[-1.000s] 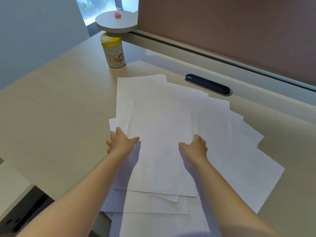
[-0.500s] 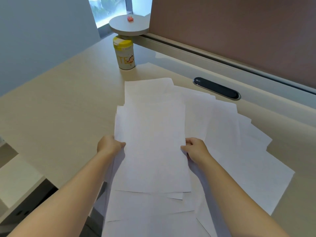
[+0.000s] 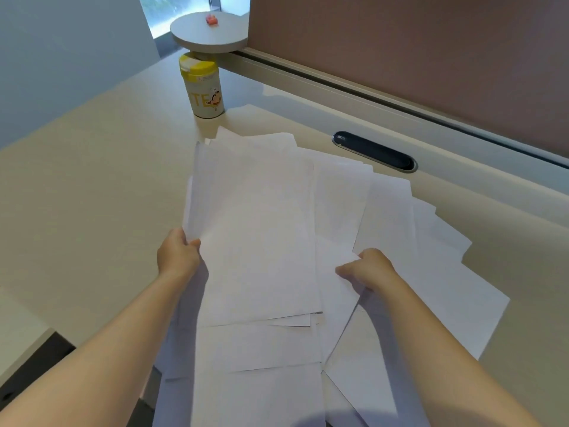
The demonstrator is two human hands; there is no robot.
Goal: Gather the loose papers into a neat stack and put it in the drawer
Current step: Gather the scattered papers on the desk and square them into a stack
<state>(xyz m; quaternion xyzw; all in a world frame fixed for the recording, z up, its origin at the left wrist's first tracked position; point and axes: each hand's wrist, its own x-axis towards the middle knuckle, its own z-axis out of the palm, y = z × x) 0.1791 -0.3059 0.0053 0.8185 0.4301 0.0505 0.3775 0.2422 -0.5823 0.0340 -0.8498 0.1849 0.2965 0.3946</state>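
Several loose white papers [image 3: 258, 229] lie spread and overlapping on the beige desk [image 3: 92, 186], fanned out toward the right. My left hand [image 3: 177, 252] grips the left edge of the upper sheets, lifting them slightly. My right hand [image 3: 366, 268] pinches sheets on the right side of the pile, thumb on top. More sheets [image 3: 455, 303] lie flat farther right and hang over the desk's near edge. No drawer is in view.
A yellow-lidded canister [image 3: 204, 86] stands at the back of the desk. Behind it sits a round grey stand [image 3: 209, 33] with a small orange item. A dark oval cable grommet [image 3: 374, 151] lies ahead right, under a brown partition [image 3: 400, 50].
Both hands went from lying flat on top of the papers to gripping the pile's left and right edges. The upper sheets have been drawn together and lifted a little.
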